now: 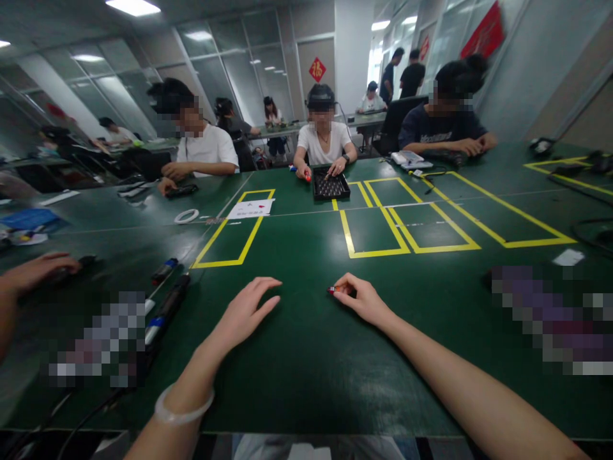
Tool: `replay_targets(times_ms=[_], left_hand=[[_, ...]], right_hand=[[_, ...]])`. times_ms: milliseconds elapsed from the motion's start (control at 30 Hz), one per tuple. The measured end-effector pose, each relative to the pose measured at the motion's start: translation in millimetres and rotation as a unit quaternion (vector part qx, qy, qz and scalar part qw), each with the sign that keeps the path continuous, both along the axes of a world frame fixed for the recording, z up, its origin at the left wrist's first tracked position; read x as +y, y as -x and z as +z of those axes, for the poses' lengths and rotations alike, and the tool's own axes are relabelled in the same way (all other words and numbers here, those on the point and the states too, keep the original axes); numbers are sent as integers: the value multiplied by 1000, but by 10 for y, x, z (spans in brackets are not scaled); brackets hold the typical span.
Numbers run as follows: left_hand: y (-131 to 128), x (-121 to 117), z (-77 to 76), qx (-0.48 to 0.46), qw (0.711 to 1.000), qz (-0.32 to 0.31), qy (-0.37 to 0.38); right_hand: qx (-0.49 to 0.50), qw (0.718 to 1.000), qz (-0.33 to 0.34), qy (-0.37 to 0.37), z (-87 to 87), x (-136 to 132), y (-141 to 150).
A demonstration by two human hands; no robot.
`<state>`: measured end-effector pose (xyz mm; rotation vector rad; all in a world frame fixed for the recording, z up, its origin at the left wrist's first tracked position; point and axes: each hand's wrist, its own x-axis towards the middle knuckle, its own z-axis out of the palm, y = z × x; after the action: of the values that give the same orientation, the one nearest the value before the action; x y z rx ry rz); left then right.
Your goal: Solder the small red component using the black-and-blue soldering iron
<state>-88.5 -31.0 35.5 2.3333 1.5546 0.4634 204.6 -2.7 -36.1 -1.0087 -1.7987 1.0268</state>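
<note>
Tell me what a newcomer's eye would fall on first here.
Likely the yellow tape outlines midway across the green table. Nearer, the right hand pinches a small red object, with the open left hand beside it. Opposite, a person in white sits behind a black tray.

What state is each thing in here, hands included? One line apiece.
Left hand: open, holding nothing.
Right hand: thumb and fingers closed on a small red item.
Small red item: held, partly hidden by the fingers.
Black tray: uncovered, small pieces inside.
Paper sheet: lying on the table.
Ceiling light: lit.
</note>
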Motion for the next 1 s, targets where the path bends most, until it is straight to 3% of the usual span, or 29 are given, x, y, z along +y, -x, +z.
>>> replay_targets(times_ms=[233,300,400,533,633,833,1000], left_hand=[[1687,-591,-211,137,968,201,-66],[2026,-791,-290,151,954,253,-65],[2336,-1026,-418,130,946,296,-35],[2485,-1138,-513,93,950,299,-11],[2454,-1119,-480,83,953,291,-14],[2130,-1043,-358,87,946,312,-29],[1865,-978,-390,95,955,279,-29]], right_hand=[[4,1000,2,12,-42,7,21],[2,1000,2,13,-30,3,24],[1,1000,4,15,-10,-8,25],[-1,1000,6,18,-12,-12,25],[-2,1000,8,20,-31,-5,23],[-8,1000,10,21,-49,1,19],[-9,1000,14,22,-68,5,19]])
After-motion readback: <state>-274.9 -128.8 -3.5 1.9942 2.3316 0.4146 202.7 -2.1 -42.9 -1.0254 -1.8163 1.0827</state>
